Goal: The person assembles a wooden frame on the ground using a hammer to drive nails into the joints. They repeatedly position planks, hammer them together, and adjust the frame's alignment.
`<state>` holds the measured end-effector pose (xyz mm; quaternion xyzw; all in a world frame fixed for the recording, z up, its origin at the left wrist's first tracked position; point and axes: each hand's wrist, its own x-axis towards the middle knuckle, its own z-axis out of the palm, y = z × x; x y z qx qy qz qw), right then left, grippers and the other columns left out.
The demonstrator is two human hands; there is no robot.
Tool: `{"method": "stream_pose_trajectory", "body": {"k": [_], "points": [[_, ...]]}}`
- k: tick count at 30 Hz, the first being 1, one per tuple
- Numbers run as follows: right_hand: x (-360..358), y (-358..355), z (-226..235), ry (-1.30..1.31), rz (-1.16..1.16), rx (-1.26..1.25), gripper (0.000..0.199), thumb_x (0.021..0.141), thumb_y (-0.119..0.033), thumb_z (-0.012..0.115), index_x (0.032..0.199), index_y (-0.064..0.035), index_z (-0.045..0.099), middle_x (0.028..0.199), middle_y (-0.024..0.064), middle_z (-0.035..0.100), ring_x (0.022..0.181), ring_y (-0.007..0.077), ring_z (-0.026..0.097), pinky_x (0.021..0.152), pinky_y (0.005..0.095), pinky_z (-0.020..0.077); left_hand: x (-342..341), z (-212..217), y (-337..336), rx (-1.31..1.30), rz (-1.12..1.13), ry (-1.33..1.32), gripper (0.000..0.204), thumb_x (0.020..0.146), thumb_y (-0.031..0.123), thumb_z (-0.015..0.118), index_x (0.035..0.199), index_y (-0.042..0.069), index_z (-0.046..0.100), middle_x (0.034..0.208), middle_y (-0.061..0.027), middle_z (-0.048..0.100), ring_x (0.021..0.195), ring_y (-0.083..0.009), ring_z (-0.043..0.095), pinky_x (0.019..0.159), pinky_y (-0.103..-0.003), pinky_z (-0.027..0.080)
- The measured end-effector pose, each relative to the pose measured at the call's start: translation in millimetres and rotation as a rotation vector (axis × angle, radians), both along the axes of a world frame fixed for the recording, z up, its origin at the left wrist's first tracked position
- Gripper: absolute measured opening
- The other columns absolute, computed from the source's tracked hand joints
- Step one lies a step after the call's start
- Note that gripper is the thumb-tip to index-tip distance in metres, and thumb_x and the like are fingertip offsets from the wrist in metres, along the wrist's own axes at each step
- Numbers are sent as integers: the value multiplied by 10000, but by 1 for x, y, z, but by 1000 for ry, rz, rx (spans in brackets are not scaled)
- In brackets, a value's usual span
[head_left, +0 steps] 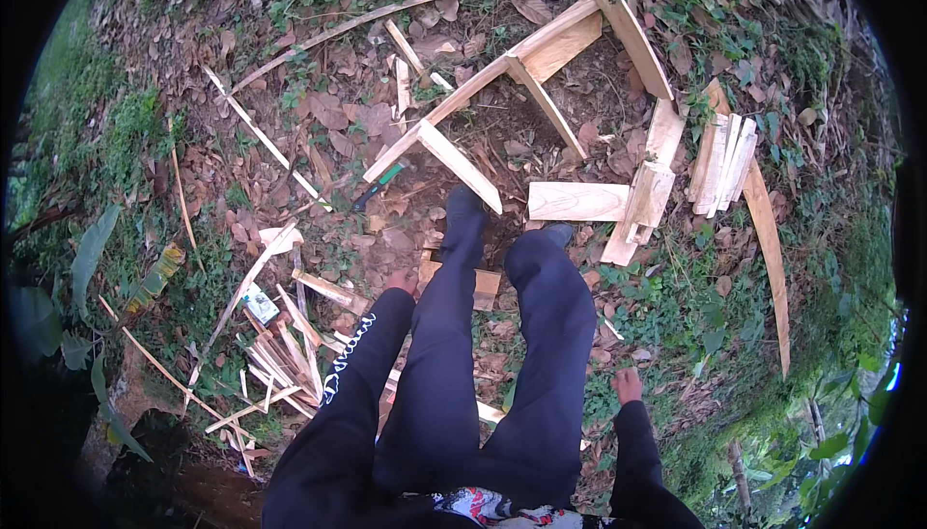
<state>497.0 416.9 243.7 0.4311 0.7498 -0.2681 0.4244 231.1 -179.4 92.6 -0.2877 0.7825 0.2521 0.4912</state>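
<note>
My left hand (403, 280) is beside my left knee, close to some short boards (486, 283) on the ground by my legs; its fingers are mostly hidden. Out to my right, my right hand (627, 384) hangs over leaves and grass, its fingers curled in with nothing seen in them. Ahead of my feet lies a frame of joined wooden boards (470, 93), with crosspieces (461, 166) standing off its long rail. A tool with a green handle and dark end (390, 175) rests on the soil beside the frame's near end.
A flat plank (577, 202) and stacked wood blocks (651, 193) lie right of my feet. Further right are bundled slats (724, 164) and a long curved board (768, 259). Split wood strips (285, 355) are heaped at left, near a small pale packet (260, 303). Leafy ground slopes around.
</note>
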Motion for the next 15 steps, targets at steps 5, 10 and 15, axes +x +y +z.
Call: {"method": "stream_pose_trajectory", "body": {"k": [5, 10, 15], "points": [[51, -59, 137, -453, -453, -235, 139, 923, -149, 533, 934, -33, 609, 761, 86, 667, 671, 193, 666, 612, 338, 560, 125, 42, -92, -75, 170, -66, 258, 847, 236, 665, 981, 17, 686, 833, -173, 711, 728, -286, 713, 708, -386, 567], [-42, -137, 140, -234, -191, -271, 194, 946, -190, 512, 956, -39, 634, 812, 78, 664, 678, 184, 648, 616, 327, 543, 198, 83, -145, -17, -105, 40, 275, 897, 219, 634, 1043, -14, 650, 885, -176, 695, 643, -291, 712, 611, -361, 581], [-101, -162, 70, 38, -316, -398, 211, 937, -199, 507, 986, -60, 660, 779, 32, 634, 683, 135, 609, 596, 280, 497, 268, 138, -156, -92, 58, 93, 348, 919, 318, 596, 1064, 6, 647, 940, -167, 689, 787, -301, 690, 705, -378, 558]]}}
